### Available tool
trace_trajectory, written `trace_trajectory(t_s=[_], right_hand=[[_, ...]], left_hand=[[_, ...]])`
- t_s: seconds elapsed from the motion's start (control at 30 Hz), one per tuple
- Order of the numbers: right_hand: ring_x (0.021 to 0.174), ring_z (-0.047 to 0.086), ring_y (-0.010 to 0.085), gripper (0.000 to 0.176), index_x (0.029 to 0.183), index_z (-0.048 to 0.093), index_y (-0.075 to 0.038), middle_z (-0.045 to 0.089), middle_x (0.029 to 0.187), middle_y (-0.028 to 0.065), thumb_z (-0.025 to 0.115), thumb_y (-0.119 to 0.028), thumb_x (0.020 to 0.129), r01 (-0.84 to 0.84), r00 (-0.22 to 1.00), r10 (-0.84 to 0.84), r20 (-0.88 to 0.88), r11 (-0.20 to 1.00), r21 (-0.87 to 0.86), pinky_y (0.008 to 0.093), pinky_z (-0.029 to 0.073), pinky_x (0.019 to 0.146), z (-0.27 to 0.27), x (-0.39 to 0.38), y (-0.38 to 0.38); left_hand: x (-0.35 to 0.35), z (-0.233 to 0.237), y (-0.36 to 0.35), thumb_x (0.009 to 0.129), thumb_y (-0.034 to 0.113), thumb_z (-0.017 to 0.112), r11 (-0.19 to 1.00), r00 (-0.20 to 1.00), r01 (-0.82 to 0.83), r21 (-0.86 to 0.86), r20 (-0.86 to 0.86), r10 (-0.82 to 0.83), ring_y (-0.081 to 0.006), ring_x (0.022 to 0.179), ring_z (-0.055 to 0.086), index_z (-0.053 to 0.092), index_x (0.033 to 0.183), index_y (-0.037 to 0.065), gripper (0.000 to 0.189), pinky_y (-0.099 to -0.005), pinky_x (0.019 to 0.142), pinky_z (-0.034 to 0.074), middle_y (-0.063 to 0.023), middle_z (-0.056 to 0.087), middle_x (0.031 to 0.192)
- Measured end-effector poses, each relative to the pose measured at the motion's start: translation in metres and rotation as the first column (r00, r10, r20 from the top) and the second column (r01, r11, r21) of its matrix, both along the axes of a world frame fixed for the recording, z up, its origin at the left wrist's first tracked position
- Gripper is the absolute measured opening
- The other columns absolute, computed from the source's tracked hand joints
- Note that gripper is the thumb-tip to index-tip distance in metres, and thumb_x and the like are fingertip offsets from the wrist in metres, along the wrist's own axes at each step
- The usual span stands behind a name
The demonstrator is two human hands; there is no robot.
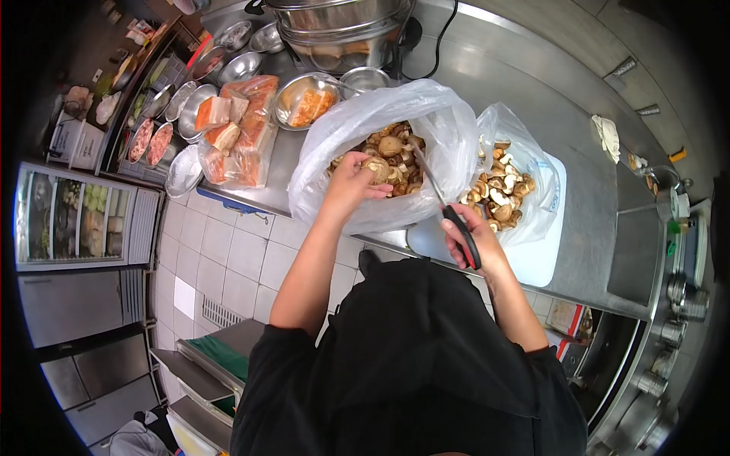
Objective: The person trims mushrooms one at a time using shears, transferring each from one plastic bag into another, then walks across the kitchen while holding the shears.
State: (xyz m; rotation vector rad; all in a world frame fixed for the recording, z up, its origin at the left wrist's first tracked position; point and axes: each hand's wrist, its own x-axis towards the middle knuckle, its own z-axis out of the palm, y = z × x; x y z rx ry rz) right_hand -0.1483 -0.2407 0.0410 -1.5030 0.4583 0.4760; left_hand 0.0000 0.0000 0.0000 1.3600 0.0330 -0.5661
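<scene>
A large clear plastic bag [308, 163] stands wide open on the steel counter, with brown mushrooms [390, 144] inside. My left hand [352, 185] reaches over its near rim, fingers closed around a mushroom [376, 169]. In my right hand [477, 235] is a knife [461, 232] with a black and red handle; its blade points up and left over the bag's opening. To the right, a smaller plastic bag [536, 216] of mushroom pieces [503, 194] lies on a white cutting board [557, 247].
Bagged slabs of meat [255, 144], metal bowls [242, 67] and a bowl of orange-coated meat [310, 108] lie left of the large bag. A steel pot [342, 34] with a black cord stands behind. A white glove [606, 138] lies at the right.
</scene>
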Motion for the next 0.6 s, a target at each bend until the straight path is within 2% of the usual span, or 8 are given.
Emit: trace_trajectory(t_s=[0.1,0.17,0.2,0.3,0.4,0.43,0.5,0.6], right_hand=[[0.057,0.057,0.0093,0.057,0.138,0.054,-0.012,0.057,0.066,0.0001,0.079,-0.029,0.089,0.007,1.000,-0.004,-0.030,0.996,0.086,0.0258,0.049,0.057,0.001,-0.001,-0.001],[0.059,0.057,0.0084,0.057,0.137,0.053,-0.010,0.058,0.066,-0.0019,0.079,-0.027,0.089,-0.180,0.971,0.206,0.121,0.964,-0.196,0.0260,0.047,0.061,-0.005,-0.012,-0.004],[0.059,0.057,0.0084,0.057,0.137,0.053,-0.010,0.058,0.066,-0.0019,0.079,-0.027,0.089,-0.180,0.972,0.206,0.117,0.963,-0.200,0.0260,0.047,0.061,-0.004,-0.016,-0.005],[0.087,0.065,0.0206,0.062,0.137,0.053,-0.010,0.068,0.098,0.0078,0.080,-0.031,0.086,-0.144,0.912,0.277,0.304,0.907,-0.396,0.0318,0.051,0.082,-0.004,-0.018,-0.004],[0.099,0.065,0.0246,0.063,0.138,0.052,-0.012,0.068,0.110,0.0102,0.079,-0.035,0.085,-0.216,0.902,0.352,0.248,0.868,-0.447,0.0340,0.049,0.090,0.007,-0.018,-0.004],[0.099,0.065,0.0246,0.063,0.138,0.052,-0.012,0.068,0.110,0.0102,0.079,-0.035,0.085,-0.215,0.904,0.350,0.248,0.869,-0.445,0.0340,0.049,0.090,0.008,-0.018,-0.003],[0.086,0.056,0.0111,0.060,0.139,0.052,-0.012,0.062,0.099,0.0027,0.079,-0.027,0.087,-0.244,0.898,0.370,0.240,0.870,-0.429,0.0274,0.047,0.080,0.007,-0.016,-0.002],[0.082,0.055,0.0104,0.059,0.138,0.053,-0.012,0.062,0.092,0.0013,0.079,-0.028,0.087,-0.242,0.923,0.321,0.211,0.913,-0.329,0.0268,0.046,0.077,0.011,-0.016,-0.002]], left_hand=[[0.001,0.004,0.010,0.094,0.005,0.052,1.000,1.000,-0.009,0.026,0.005,0.009,-0.0335,0.092,0.073,0.039,0.139,0.001,0.047,-0.0366,0.073,0.062,-0.0187,0.064,0.111],[-0.003,0.004,0.009,0.094,0.003,0.051,1.000,0.995,0.006,0.004,0.097,-0.007,-0.0304,0.088,0.073,0.047,0.134,-0.001,0.041,-0.0356,0.074,0.062,-0.0175,0.064,0.111],[-0.005,0.007,0.008,0.094,0.003,0.051,1.000,0.996,0.007,-0.001,0.093,-0.007,-0.0304,0.088,0.073,0.047,0.134,-0.001,0.041,-0.0356,0.074,0.062,-0.0175,0.064,0.111],[-0.005,0.018,0.011,0.093,0.001,0.050,1.000,0.993,-0.008,-0.017,0.122,0.010,-0.0270,0.087,0.072,0.053,0.132,-0.001,0.039,-0.0343,0.076,0.061,-0.0157,0.064,0.112],[-0.011,0.020,0.012,0.093,-0.001,0.049,0.998,0.985,0.061,-0.032,0.164,-0.055,-0.0245,0.089,0.071,0.056,0.133,0.001,0.041,-0.0329,0.079,0.059,-0.0138,0.065,0.114],[-0.012,0.019,0.012,0.092,-0.002,0.048,0.993,0.974,0.115,-0.024,0.200,-0.107,-0.0238,0.090,0.071,0.057,0.132,0.002,0.041,-0.0329,0.079,0.059,-0.0135,0.065,0.116],[-0.011,0.020,0.009,0.092,-0.003,0.048,0.985,0.957,0.171,-0.015,0.241,-0.163,-0.0231,0.091,0.070,0.058,0.132,0.002,0.041,-0.0328,0.080,0.059,-0.0132,0.064,0.118],[-0.014,0.024,0.006,0.092,-0.003,0.048,0.983,0.964,0.177,-0.038,0.207,-0.166,-0.0230,0.093,0.070,0.058,0.132,0.001,0.042,-0.0335,0.081,0.059,-0.0141,0.063,0.123]])
